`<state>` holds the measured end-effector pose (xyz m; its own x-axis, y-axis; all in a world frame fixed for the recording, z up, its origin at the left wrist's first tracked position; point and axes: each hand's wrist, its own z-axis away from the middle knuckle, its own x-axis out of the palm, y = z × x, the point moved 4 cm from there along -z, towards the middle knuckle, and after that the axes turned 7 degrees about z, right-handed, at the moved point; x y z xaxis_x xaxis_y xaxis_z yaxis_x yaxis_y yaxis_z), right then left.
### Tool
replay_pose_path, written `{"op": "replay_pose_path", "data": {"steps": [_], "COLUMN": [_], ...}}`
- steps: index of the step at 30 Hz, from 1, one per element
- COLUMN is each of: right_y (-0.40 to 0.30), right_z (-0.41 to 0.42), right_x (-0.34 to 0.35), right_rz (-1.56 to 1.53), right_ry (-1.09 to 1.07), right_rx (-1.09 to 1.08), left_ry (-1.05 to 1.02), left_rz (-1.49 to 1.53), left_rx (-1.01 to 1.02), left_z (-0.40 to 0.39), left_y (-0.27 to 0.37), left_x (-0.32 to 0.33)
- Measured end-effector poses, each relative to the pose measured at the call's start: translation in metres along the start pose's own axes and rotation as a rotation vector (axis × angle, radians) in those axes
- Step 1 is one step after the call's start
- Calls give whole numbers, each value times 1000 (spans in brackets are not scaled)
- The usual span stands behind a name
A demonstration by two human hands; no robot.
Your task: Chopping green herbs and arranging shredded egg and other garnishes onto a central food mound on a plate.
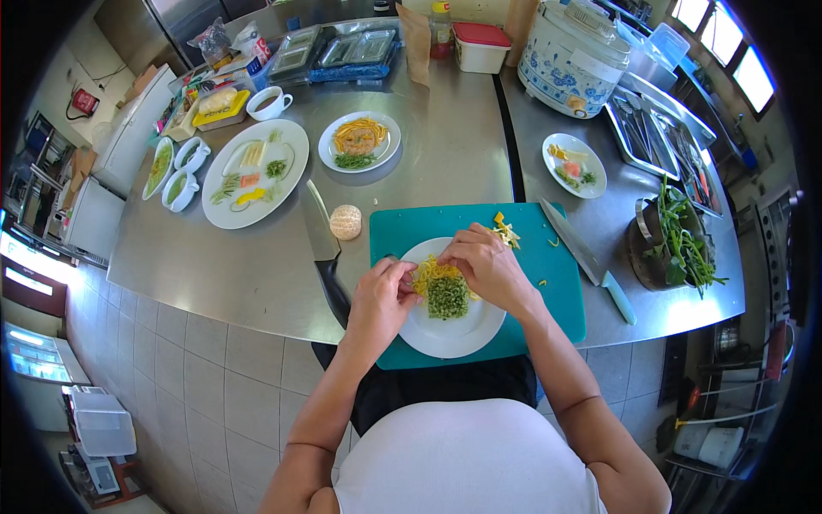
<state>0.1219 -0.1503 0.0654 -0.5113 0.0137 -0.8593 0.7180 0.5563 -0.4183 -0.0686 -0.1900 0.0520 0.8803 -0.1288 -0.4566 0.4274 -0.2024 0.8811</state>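
A round white plate (478, 324) rests on a teal cutting board (555, 302) in front of me. On it lies a square bed of finely chopped green vegetable (447, 297), with yellow shreds (424, 273) along its far side. My left hand (385, 295) pinches at the left end of the shreds with thumb and fingertips. From the right, my right hand (481, 260) reaches over the plate, its fingertips bunched on the shreds and partly hiding them. A peeled citrus fruit (345, 222) sits left of the board, beside a black-handled knife (324, 238).
A knife with a light-blue handle (594, 270) overlaps the board's right edge, near yellow trimmings (507, 232). Farther right stands a pot of leafy greens (668, 244). Plates of arranged food include an oval platter (218, 199) and a round plate (329, 144). A rice cooker (571, 64) stands behind.
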Motion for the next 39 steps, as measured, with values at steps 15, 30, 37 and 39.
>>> {"op": "replay_pose_path", "data": {"steps": [15, 30, 37, 39], "right_y": [9, 2, -7, -6], "right_z": [35, 49, 59, 58], "right_x": [-19, -34, -24, -21], "right_rz": [81, 89, 92, 107], "right_ry": [24, 80, 15, 29], "right_rx": [142, 247, 279, 267], "left_ry": [-64, -28, -42, -51], "left_rz": [-135, -6, 48, 54], "left_rx": [-9, -11, -17, -24], "left_z": [3, 6, 7, 7], "left_y": [2, 4, -2, -1], "left_x": [-6, -9, 2, 3]}}
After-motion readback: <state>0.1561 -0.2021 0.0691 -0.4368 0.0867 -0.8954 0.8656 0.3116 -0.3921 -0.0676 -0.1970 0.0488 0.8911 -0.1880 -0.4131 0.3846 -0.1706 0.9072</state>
